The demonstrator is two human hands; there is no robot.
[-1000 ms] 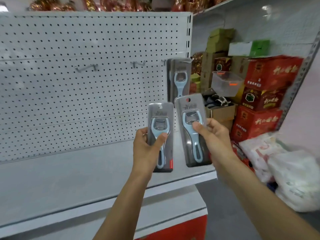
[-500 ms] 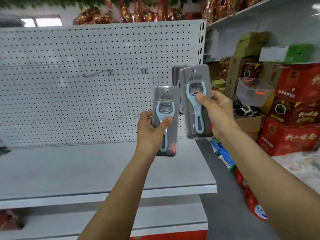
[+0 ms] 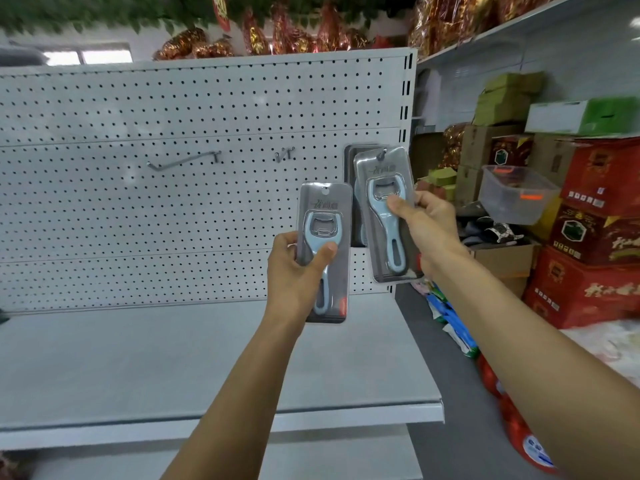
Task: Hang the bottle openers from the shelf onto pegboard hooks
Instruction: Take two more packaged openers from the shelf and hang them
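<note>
The left hand (image 3: 299,265) has its grip curled round a packaged bottle opener (image 3: 325,252), upright above the shelf (image 3: 173,358). Farther in, the right hand (image 3: 427,230) pinches a second opener pack (image 3: 382,216), its hang-hole at the rightmost pegboard hook (image 3: 382,154), over packs already hanging there.

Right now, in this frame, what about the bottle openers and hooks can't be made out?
- How many packs already hang: right hand's pack covers them.
- Whether that pack is fully seated on its hook: too small.
- Pack lettering: blurred.
- Middle hook: seen end-on, length unclear.
</note>
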